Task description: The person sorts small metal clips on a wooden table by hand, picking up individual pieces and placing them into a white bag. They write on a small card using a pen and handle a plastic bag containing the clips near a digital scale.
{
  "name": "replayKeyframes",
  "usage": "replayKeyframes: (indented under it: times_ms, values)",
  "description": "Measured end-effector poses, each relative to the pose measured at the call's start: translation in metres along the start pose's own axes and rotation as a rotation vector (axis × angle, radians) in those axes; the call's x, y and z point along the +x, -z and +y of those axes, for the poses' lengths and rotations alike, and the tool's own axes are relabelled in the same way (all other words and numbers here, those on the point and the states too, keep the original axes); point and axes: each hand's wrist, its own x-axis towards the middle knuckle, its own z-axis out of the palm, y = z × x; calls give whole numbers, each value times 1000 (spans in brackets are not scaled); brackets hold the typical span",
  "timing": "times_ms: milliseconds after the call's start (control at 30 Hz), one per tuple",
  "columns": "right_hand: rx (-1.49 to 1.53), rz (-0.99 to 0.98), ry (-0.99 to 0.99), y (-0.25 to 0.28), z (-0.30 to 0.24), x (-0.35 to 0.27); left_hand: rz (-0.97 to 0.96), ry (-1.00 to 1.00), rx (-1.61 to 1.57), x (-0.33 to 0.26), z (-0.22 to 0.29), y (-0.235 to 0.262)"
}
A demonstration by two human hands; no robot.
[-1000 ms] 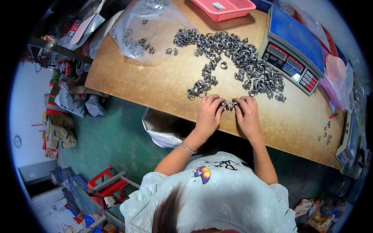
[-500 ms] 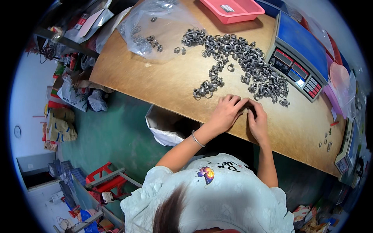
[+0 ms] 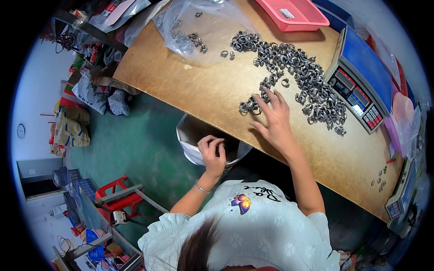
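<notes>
Many small grey metal rings (image 3: 289, 61) lie heaped on the wooden table (image 3: 194, 90). A small cluster of rings (image 3: 249, 105) sits apart, toward the near edge. Right beside that cluster is my right hand (image 3: 276, 121), its fingers spread and nothing visible in them. My left hand (image 3: 211, 156) is off the table, over the mouth of a white sack (image 3: 192, 152) below the edge. Its fingers are curled together; whatever they hold, if anything, is hidden. The inside of the sack is mostly dark.
A digital scale (image 3: 361, 77) with a blue top stands right of the heap. Behind is a pink tray (image 3: 298, 18). A clear plastic bag (image 3: 181, 31) with some rings lies at the far left. Several loose rings (image 3: 382, 184) are at the right end.
My hands were together at the table's near edge. The left has moved left and down to the sack; the right has moved to the small cluster and opened. The view has shifted slightly.
</notes>
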Motion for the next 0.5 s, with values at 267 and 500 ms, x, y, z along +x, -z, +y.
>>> replayKeyframes:
  times_ms: [267, 500]
  values:
    - [111, 42, -65, -9, 33, -20, -213, -118, 68, 83, 65, -26]
    - [-104, 191, -245, 23, 62, -42, -313, 124, -434, 98, 52, -58]
